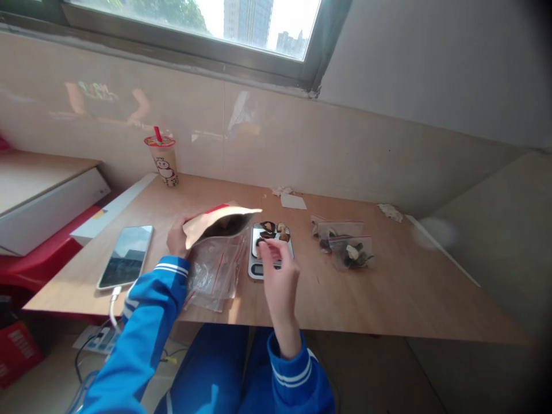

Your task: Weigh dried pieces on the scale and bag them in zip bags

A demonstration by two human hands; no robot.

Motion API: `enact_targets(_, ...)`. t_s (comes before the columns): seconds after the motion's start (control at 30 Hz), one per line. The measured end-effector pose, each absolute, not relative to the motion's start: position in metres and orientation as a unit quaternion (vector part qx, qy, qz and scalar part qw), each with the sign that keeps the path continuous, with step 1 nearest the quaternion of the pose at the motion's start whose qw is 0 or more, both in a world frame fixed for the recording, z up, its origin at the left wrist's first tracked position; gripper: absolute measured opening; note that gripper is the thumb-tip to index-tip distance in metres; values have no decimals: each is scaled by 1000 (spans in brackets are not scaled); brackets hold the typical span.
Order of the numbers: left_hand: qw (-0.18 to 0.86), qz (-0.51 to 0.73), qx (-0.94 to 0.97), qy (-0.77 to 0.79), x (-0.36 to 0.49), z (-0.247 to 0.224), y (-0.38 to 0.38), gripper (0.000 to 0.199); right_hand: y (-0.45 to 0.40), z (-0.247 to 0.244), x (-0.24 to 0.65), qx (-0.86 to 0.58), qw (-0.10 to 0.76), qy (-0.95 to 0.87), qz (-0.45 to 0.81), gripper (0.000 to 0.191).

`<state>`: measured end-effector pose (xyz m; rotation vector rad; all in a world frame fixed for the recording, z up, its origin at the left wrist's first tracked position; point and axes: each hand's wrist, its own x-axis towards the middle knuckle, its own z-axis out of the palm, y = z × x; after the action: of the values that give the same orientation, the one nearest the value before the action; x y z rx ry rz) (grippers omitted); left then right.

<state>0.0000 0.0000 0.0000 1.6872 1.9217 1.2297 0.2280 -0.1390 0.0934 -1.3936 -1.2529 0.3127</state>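
Observation:
My left hand [176, 237] grips an upright paper pouch [196, 229] by its left side; the pouch's mouth gapes, its inside dark. Over a small white scale [257, 270], my right hand [280, 261] has thumb and fingers pinched on a dark dried piece [260, 244]. Several dried mushroom pieces [268, 226] lie on the scale's plate, behind my fingers. Flat clear zip bags [209, 276] rest between the pouch and the table's front edge. Right of the scale, filled zip bags [353, 253] hold dark dried pieces.
A phone [127, 256] with a white cable lies at the left. Behind it stands a drink cup [164, 164] with a red straw. Crumpled tissue [282, 191] and a white paper [293, 201] are near the wall; more tissue [390, 212] lies at the back right.

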Motion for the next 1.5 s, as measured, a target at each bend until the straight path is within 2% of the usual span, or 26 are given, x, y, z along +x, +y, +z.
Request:
enact_targets(0.1, 148, 411, 553, 709, 1, 2, 2, 37, -130, 66, 273, -661, 597, -430, 148, 35)
enact_targets(0.23, 146, 392, 547, 725, 3, 5, 2, 36, -106, 28, 316, -744, 515, -408, 122, 41)
enact_targets(0.33, 143, 397, 554, 718, 3, 6, 1, 35, -92, 18, 322, -776, 448, -432, 98, 43)
enact_targets(0.47, 137, 388, 548, 728, 4, 6, 0, 35, -88, 20, 320, -776, 422, -461, 81, 48)
enact_targets(0.8, 107, 390, 566, 718, 3, 0, 7, 33, -113, 3, 341, -717, 505, -465, 116, 48)
enact_targets(0.93, 117, 393, 587, 698, 1, -8, 15, 33, -112, -4, 336, -705, 506, -476, 147, 44)
enact_targets(1.17, 170, 412, 607, 658, 2, -12, 18, 45, -96, -5, 326, -692, 508, -502, 108, 38)
enact_targets(1.37, 189, 499, 608, 587, 3, -18, 23, 53, -105, -10, 336, -689, 558, -445, 124, 42)
enact_targets(1.5, 142, 536, 618, 558, 5, -12, 17, 55, -120, -19, 346, -693, 565, -420, 154, 41)
